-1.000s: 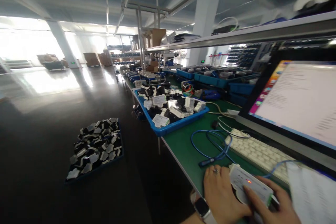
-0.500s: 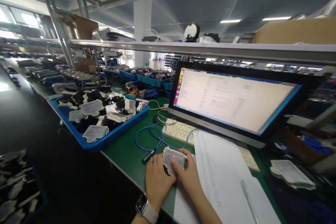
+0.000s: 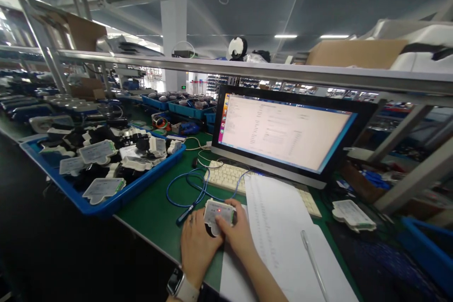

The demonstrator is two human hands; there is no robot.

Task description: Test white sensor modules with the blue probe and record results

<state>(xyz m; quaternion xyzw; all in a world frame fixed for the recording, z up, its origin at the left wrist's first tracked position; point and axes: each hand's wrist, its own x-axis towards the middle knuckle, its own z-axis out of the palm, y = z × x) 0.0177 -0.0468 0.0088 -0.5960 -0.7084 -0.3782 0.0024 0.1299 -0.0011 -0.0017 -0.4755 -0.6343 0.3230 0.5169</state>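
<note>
A small white plastic module (image 3: pixel 211 207) with a printed face, a lit red light and a dark underside is held over the desk's front part. My right hand (image 3: pixel 237 231) grips it from the right, thumb pressed on its face and fingers along the far edge. Against its left side my left hand (image 3: pixel 198 238) is closed, with its fingertips partly hidden; it wears a ring and a wrist watch (image 3: pixel 176 281). A blue cable (image 3: pixel 170 193) with a dark plug end (image 3: pixel 186 215) lies coiled just beyond the left hand.
A blue tray (image 3: pixel 106 207) full of similar modules stands at left. Behind the hands are a keyboard (image 3: pixel 226 175) and a monitor (image 3: pixel 279 137). Paper sheets (image 3: pixel 272 226) with a pen (image 3: pixel 313 259) lie at right, and another white module (image 3: pixel 354 214) beyond them. A shelf (image 3: pixel 247 67) spans above.
The whole view has shifted, so the scene sits further left and a blue bin shows at right. Both hands keep the same hold on the module.
</note>
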